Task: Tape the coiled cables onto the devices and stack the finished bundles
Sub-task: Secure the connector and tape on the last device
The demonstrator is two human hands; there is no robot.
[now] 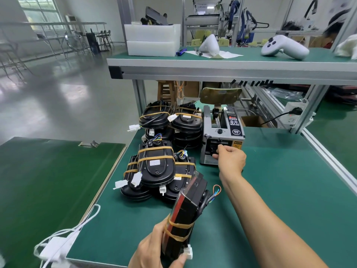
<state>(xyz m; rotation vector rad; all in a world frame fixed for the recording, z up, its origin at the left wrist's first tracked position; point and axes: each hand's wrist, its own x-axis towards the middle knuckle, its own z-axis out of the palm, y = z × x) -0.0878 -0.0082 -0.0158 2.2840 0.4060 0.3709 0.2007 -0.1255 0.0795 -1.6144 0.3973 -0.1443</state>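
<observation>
glossy grey floor, window glare on it. windows far left, white walls. folding tables and stools along the far side, a fan near them. green-topped workbench with aluminium-framed upper shelf. second green table at left.

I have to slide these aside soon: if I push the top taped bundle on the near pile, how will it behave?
The top bundle rests tilted across lower devices, so it would probably slide off or tip rather than stay put. Its tape bands look tight, so the coil should hold. The loose white connector hangs free and may snag.
</observation>
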